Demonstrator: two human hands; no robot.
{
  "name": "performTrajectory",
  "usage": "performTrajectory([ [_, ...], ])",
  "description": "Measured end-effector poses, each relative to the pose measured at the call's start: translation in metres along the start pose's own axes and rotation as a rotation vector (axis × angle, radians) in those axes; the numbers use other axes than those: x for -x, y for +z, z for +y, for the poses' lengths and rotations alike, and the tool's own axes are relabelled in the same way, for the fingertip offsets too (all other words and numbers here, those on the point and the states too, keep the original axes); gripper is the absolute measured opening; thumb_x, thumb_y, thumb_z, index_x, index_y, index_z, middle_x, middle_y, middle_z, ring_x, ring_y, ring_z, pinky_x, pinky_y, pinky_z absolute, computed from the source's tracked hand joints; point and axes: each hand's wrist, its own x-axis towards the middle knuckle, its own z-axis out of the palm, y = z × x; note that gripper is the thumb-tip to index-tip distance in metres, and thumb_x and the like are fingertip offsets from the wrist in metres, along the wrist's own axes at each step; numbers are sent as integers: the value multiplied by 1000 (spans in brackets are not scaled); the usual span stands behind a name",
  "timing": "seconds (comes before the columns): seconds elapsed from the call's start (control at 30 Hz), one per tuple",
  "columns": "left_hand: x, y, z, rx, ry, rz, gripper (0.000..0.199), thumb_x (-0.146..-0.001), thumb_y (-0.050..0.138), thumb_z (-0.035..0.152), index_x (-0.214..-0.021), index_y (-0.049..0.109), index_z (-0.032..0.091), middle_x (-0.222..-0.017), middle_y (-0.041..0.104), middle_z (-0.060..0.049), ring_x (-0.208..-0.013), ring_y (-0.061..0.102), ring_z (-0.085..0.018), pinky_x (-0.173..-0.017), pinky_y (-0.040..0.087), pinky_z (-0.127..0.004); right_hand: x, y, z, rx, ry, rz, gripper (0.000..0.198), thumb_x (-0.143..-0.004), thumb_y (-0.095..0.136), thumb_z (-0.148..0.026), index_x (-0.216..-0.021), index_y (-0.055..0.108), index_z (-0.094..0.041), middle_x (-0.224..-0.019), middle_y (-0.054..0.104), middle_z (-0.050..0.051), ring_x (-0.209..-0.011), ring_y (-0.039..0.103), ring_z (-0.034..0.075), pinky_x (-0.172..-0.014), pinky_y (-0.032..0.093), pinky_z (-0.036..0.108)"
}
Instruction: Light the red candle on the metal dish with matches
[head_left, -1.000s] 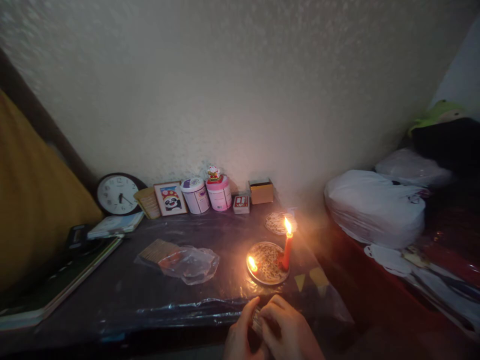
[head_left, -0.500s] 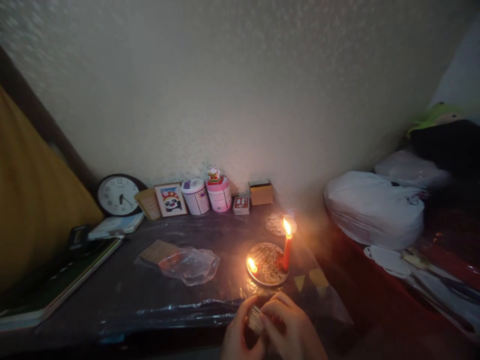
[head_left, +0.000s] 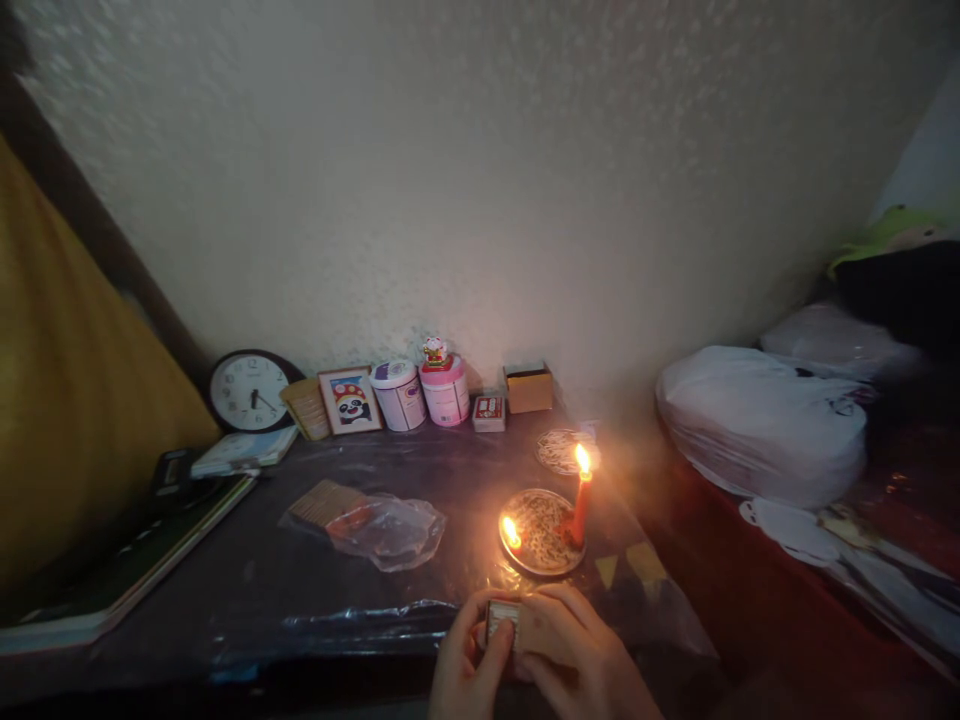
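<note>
Low in front of me, my left hand (head_left: pixel 472 655) grips a small matchbox (head_left: pixel 504 612), its thumb lying over the pale sticks that show in the open part. My right hand (head_left: pixel 581 650) closes around the box's right side, and its fingers hide much of it. Just beyond both hands lies a round plate (head_left: pixel 505 548) covered with dark, speckled bits. An upright red candle (head_left: pixel 580 510) burns at the plate's right side. A second, low flame (head_left: pixel 511 532) glows at its left edge.
Behind the plate is another round dish (head_left: pixel 541 455). A crumpled clear plastic wrapper (head_left: pixel 397 535) lies left. Along the wall stand a clock (head_left: pixel 251 390), a framed panda picture (head_left: pixel 350 402), two canisters (head_left: pixel 445 395), a small red-and-white box (head_left: pixel 489 412) and a cardboard box (head_left: pixel 529 392). White bags (head_left: pixel 757 425) sit right.
Both hands have drawn the matchbox more upright, and my left thumb has moved over the sticks. The whole view has shifted slightly, with the table things appearing a little further right.
</note>
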Motion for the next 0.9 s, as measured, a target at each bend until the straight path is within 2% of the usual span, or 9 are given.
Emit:
performTrajectory([
  [0.13, 2, 3, 6, 9, 11, -30, 26, -75, 67, 41, -85, 63, 18, -66, 68, -1, -62, 60, -17, -59, 43, -26, 0, -1, -3, 10, -15, 11, 35, -74, 56, -5, -102, 60, -25, -106, 61, 4, -100, 58, 19, -87, 48, 26],
  [0.33, 1, 4, 9, 29, -38, -23, 27, -78, 64, 43, -79, 64, 16, -62, 67, -1, -56, 57, -13, -52, 41, -22, 0, -1, -1, 25, -14, 15, 37, -73, 56, -5, -104, 59, -25, -108, 61, 4, -100, 58, 20, -88, 48, 27],
  [0.47, 1, 5, 4, 70, -9, -47, 25, -73, 70, 38, -87, 67, 17, -67, 69, -1, -55, 58, -14, -54, 45, -25, 0, -1, 0, 26, -5, 11, 39, -73, 55, -4, -105, 59, -25, -108, 61, 4, -100, 58, 19, -87, 48, 26],
  [0.6, -1, 2, -11, 89, 27, 5, 40, -66, 76, 39, -99, 65, 17, -78, 72, -5, -68, 63, -18, -61, 49, -28, 0, -4, 2, 17, 1, -14, 40, -75, 57, -7, -110, 58, -25, -111, 61, 5, -104, 58, 19, -90, 48, 27],
  [0.7, -2, 2, -22, 73, 16, 20, 54, -66, 76, 43, -111, 57, 18, -68, 69, -3, -58, 61, -17, -57, 48, -28, 0, -5, 4, 30, -3, 1, 38, -78, 60, -13, -115, 58, -25, -118, 59, 7, -110, 56, 21, -95, 47, 29],
  [0.8, -1, 5, -28, 76, -24, -79, 60, -68, 73, 47, -116, 53, 17, -55, 62, 2, -47, 55, -14, -49, 41, -25, 0, -4, 5, 42, -29, 33, 25, -85, 52, -12, -102, 64, -26, -117, 57, 6, -109, 56, 19, -93, 48, 28],
  [0.9, 1, 9, -34, 56, -39, -140, 57, -70, 70, 49, -114, 55, 17, -55, 62, 1, -46, 55, -14, -49, 41, -26, 1, -2, 5, 47, -59, 33, 23, -86, 48, -9, -84, 67, -22, -112, 58, 5, -102, 58, 17, -89, 49, 26],
])
